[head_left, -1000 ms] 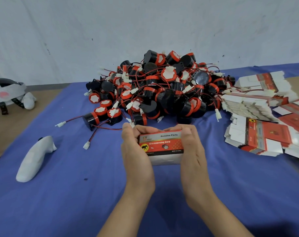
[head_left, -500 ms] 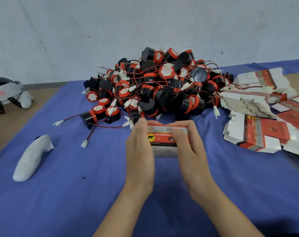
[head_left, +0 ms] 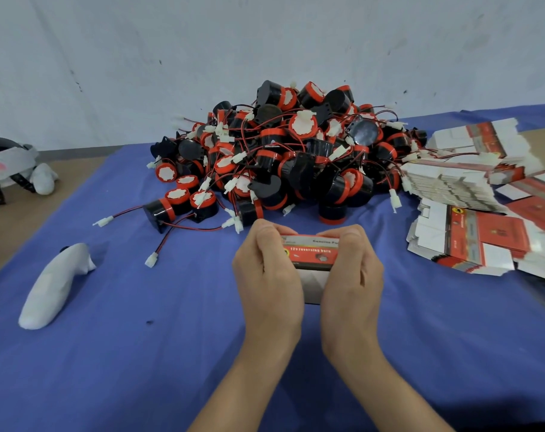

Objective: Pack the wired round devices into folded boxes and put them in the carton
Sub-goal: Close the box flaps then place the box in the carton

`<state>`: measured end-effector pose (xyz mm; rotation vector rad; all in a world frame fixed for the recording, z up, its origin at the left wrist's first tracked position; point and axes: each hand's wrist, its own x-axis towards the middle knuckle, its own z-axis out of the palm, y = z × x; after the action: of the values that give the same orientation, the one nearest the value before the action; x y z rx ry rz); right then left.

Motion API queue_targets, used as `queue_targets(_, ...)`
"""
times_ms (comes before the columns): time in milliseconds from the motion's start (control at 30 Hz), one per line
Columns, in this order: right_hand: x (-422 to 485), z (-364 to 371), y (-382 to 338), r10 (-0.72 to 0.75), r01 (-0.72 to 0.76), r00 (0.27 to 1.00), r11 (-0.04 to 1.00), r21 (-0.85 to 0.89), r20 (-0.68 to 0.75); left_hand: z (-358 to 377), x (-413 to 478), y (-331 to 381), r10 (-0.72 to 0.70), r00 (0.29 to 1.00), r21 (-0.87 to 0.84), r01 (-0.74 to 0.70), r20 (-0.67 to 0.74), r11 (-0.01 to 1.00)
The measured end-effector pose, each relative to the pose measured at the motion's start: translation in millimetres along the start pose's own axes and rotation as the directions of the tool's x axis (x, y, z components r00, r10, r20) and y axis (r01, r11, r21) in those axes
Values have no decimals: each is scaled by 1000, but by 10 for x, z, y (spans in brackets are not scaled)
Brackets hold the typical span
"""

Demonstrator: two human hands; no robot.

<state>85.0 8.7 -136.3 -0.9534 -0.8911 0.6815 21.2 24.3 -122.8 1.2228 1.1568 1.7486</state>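
Two hands on one folded box [head_left: 311, 258] | left hand [head_left: 266, 275] curled round left end, right hand [head_left: 350, 275] round right end | long axis left-right, centred, neither hand nearer | over tabletop [head_left: 140, 353], just before device pile [head_left: 283, 157] | carton out of view

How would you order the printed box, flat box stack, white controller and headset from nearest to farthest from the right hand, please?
From the right hand:
1. printed box, held in its fingers.
2. flat box stack, just to the right.
3. white controller, well to the left.
4. headset, at the far left edge.
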Motion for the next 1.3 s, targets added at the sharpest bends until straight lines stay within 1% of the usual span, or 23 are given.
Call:
queue_targets(100, 39, -25, 0, 12, -10, 999, 999, -42, 39, -22, 10, 23, -29, 996, -17, 30, 79, 999)
queue_targets(167, 82, -59, -8, 17, -15, 999, 999, -38, 52, -31, 12, 44, -51, 982, -21, 56, 184, 998)
queue_targets(267, 133, -115, -28, -10, 11, 996, 1000, -14, 85, -42, 3, 70, -93, 941, -16, 104, 326, 994)
queue_targets(300, 139, -132, -32, -10, 11, 993, 1000, -4, 117, -51, 0, 70, -98, 935, -14, 110, 340, 994)
queue_targets(367, 156, -161, -26, 22, -21, 979, 1000, -6, 204, -75, 3, 57, -73, 948, -1, 77, 311, 997)
queue_targets(433, 184, -182, -8, 131, -128, 949, 991, -29, 287, -97, 9, 40, -16, 966, 34, 8, 258, 999)
queue_targets(500, 208, -184, 23, 295, -316, 882, 949, -2, 368, -116, 17, 22, 54, 971, 99, -79, 235, 992)
queue_targets(533, 215, -177, 35, 353, -397, 849, 917, 33, 392, -124, 22, 10, 84, 968, 132, -117, 235, 984)
queue_targets(567, 217, -169, 41, 385, -445, 831, 893, 65, 401, -131, 27, -1, 105, 966, 158, -145, 234, 977)
queue_targets(633, 217, -149, 51, 400, -475, 825, 874, 107, 399, -142, 44, -28, 122, 965, 182, -166, 231, 969)
queue_targets(800, 220, -140, 79, 393, -491, 826, 854, 172, 405, -165, 67, -66, 119, 962, 160, -162, 247, 974)
queue_targets(900, 214, -148, 83, 360, -461, 834, 870, 171, 417, -168, 73, -61, 91, 957, 112, -126, 277, 986)
queue_targets(967, 222, -168, 89, 328, -411, 855, 901, 139, 401, -181, 98, -40, 42, 946, 83, -72, 321, 994)
queue_targets(1033, 235, -198, 86, 280, -329, 883, 942, 72, 378, -212, 144, -6, -20, 917, 51, -1, 399, 999)
queue_targets(1100, 239, -228, 61, 236, -251, 897, 968, -10, 375, -242, 179, 17, -49, 886, 74, 16, 461, 997)
queue_targets(1200, 232, -245, 33, 205, -196, 905, 979, -62, 373, -256, 175, -2, -48, 885, 127, -12, 464, 992)
queue_targets(1300, 212, -239, 12, 209, -200, 908, 978, -62, 363, -234, 166, -16, -46, 895, 128, -12, 443, 992)
